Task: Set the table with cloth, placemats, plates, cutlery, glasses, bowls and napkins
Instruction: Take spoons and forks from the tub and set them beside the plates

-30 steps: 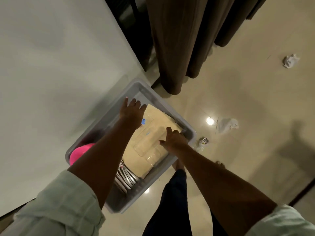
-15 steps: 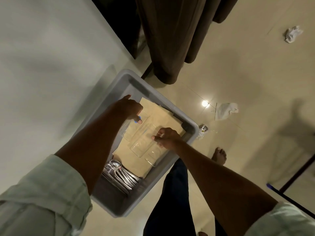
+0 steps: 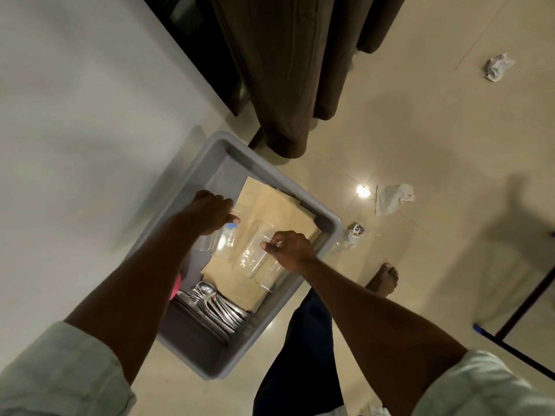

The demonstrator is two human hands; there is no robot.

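Two hands reach into the grey tub [image 3: 326, 223] on the floor. Nearest lies cutlery [image 3: 216, 307]. Beyond, the right hand [image 3: 289, 249] pinches clear glasses [image 3: 255, 259] by their rims, the left hand [image 3: 210, 213] curls round another glass [image 3: 220, 243], probably for carrying several together. Tan placemats [image 3: 276, 205] lie beneath.

A dark brown curtain [image 3: 288, 70] hangs down to the glossy beige floor [image 3: 420, 130], where two crumpled white cloths [image 3: 393, 198] [image 3: 498, 66] lie well apart and a crushed clear plastic wrapper [image 3: 351, 237] sits just beside the grey tub [image 3: 210, 352].
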